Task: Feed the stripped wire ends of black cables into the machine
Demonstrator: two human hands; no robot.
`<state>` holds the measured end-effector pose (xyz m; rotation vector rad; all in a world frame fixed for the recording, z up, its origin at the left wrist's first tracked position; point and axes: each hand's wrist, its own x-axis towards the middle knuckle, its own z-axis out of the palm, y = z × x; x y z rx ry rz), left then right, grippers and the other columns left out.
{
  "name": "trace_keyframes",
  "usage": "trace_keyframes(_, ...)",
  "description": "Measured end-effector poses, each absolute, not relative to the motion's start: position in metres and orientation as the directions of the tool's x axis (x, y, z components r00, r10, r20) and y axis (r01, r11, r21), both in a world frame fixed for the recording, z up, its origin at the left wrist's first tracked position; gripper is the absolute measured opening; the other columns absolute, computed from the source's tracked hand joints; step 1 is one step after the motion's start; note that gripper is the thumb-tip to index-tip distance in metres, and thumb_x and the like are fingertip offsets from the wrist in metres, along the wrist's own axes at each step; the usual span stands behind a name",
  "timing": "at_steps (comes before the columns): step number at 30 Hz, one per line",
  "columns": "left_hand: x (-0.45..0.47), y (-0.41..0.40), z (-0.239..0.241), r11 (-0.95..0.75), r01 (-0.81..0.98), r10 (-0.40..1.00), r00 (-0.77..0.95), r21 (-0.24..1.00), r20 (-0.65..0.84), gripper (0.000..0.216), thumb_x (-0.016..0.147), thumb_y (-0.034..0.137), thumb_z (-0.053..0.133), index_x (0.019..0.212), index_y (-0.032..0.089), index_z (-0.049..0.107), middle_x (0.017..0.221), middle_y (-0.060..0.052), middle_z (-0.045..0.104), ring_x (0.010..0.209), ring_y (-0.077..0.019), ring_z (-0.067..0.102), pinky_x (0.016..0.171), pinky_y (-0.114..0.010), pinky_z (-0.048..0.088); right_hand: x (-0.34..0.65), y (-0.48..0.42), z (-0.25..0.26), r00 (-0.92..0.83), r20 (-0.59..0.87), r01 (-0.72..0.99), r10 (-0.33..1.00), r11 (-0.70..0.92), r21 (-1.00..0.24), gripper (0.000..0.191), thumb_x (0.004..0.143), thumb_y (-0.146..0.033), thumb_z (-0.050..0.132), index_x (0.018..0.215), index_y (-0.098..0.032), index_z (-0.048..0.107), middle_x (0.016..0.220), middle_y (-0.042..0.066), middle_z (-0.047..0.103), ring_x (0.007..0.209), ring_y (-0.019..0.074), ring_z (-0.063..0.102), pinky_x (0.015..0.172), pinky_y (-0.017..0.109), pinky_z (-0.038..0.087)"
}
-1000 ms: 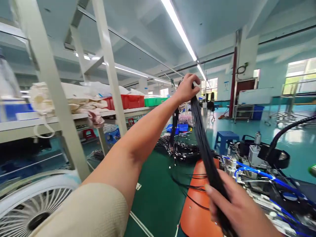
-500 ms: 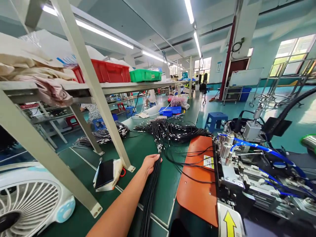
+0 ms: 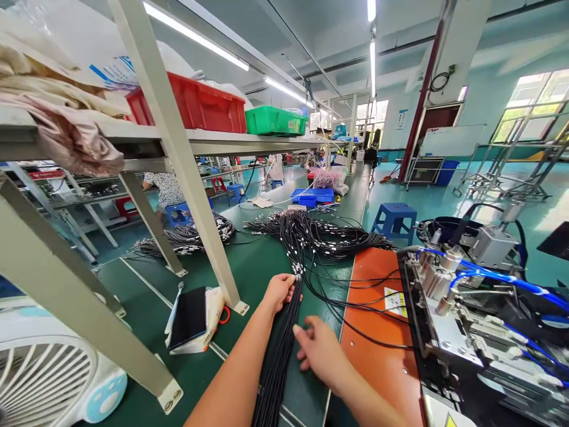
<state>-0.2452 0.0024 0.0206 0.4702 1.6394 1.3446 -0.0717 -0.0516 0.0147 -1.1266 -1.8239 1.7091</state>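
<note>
My left hand (image 3: 281,292) is closed round the upper end of a bundle of thin black cables (image 3: 279,356), just below their silvery connector ends. The bundle runs down toward me over the green tabletop (image 3: 249,261). Beyond the hand, a larger heap of black cables with small white and metal ends (image 3: 329,234) spreads across the table. Close to the bundle's right side is my right hand (image 3: 315,344), its thumb and fingers apart and curved, with nothing seen in them. Several loose cables trail rightward over an orange plate (image 3: 373,332).
On the right stands a machine with metal cylinders and blue hoses (image 3: 462,296). A shelf post (image 3: 195,172) rises left of my hands, beside a dark phone-like slab (image 3: 189,317) on a pouch. A fan (image 3: 53,373) sits at lower left. Another coil of cables (image 3: 191,237) lies behind the post.
My right hand has come into view from the lower right, beside the bundle. My left hand keeps its hold on the cables. The view has shifted slightly.
</note>
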Motion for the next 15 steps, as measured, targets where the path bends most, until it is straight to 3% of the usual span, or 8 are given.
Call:
trace_keyframes(2,-0.245,0.006,0.02,0.35,-0.19,0.765,-0.506,0.917,-0.398,0.034,0.096,0.034,0.059,0.124,0.015,0.057,0.122,-0.01,0.06,0.103,-0.0224,0.063,0.086,-0.043,0.056,-0.092,-0.033,0.01,-0.575,-0.22,0.268,0.788,-0.073,-0.961,0.036,0.095,-0.038,0.051,0.119,-0.013,0.055,0.075,0.001,0.061,0.046,0.0115,0.059,0.04,0.022,0.046)
trace_keyframes(8,-0.248,0.01,0.021,0.366,-0.066,0.755,-0.562,0.928,-0.338,0.028,0.097,0.033,0.057,0.12,0.018,0.06,0.124,-0.01,0.06,0.104,-0.0215,0.062,0.089,-0.042,0.055,-0.112,-0.026,-0.008,-0.568,-0.118,0.227,0.814,0.017,-0.974,0.034,0.083,-0.023,0.064,0.115,-0.014,0.056,0.067,-0.004,0.057,0.051,0.0131,0.057,0.042,0.021,0.041)
trace_keyframes(15,-0.245,0.006,0.023,0.317,-0.157,0.743,-0.572,0.936,-0.347,0.032,0.096,0.034,0.058,0.123,0.017,0.058,0.124,-0.01,0.06,0.104,-0.0223,0.062,0.088,-0.042,0.055,-0.105,-0.028,-0.001,-0.591,-0.065,0.14,0.804,0.022,-0.99,0.036,0.081,-0.024,0.067,0.114,-0.016,0.055,0.069,-0.005,0.055,0.052,0.0119,0.055,0.045,0.022,0.042)
